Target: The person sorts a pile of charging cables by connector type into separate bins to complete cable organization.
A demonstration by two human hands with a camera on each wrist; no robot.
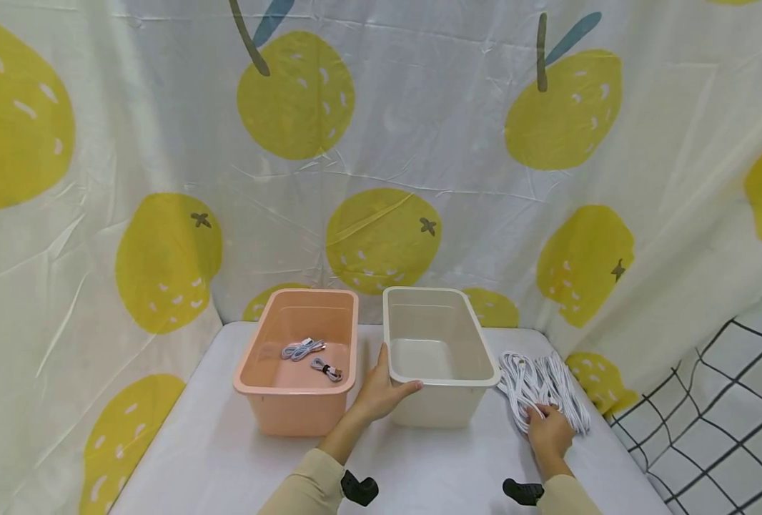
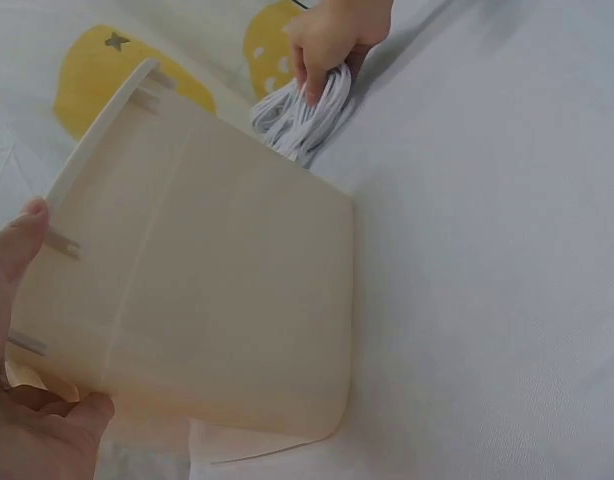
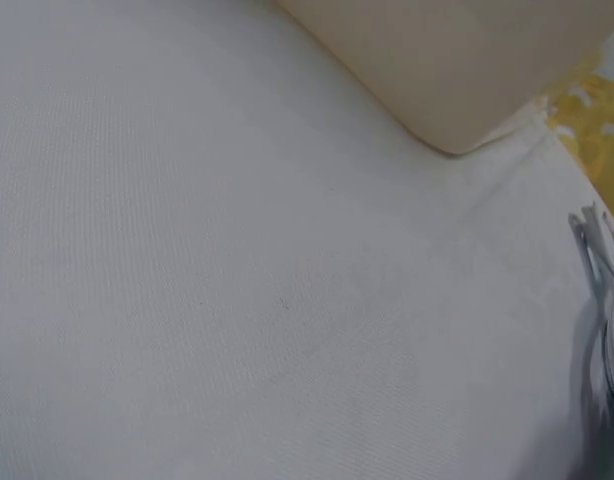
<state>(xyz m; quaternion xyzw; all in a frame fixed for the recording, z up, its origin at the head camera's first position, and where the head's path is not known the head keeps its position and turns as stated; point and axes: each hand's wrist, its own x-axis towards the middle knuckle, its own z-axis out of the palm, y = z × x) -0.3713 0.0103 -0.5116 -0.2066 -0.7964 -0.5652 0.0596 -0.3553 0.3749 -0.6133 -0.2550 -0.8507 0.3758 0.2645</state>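
Note:
My left hand (image 1: 381, 390) grips the cream plastic bin (image 1: 442, 404) at its near left corner. The thumb lies along the front just under the rim, and the other fingers run up the left side. In the left wrist view some of those fingers (image 2: 89, 412) look bent against the bin. To the right of this bin, my right hand (image 1: 550, 433) pinches the near end of a bundle of white cable (image 1: 524, 383), which lies in long loops on the table. The right wrist view catches only part of the cable bundle (image 3: 613, 320) at its edge.
A peach-coloured bin (image 1: 296, 415) stands left of the cream one, holding a coiled light cable (image 1: 302, 349) and a smaller coiled cable with a black tie (image 1: 326, 370). A lemon-print curtain (image 1: 407, 136) hangs behind the white table (image 1: 445, 465). Black wire grid (image 1: 728, 400) borders the right.

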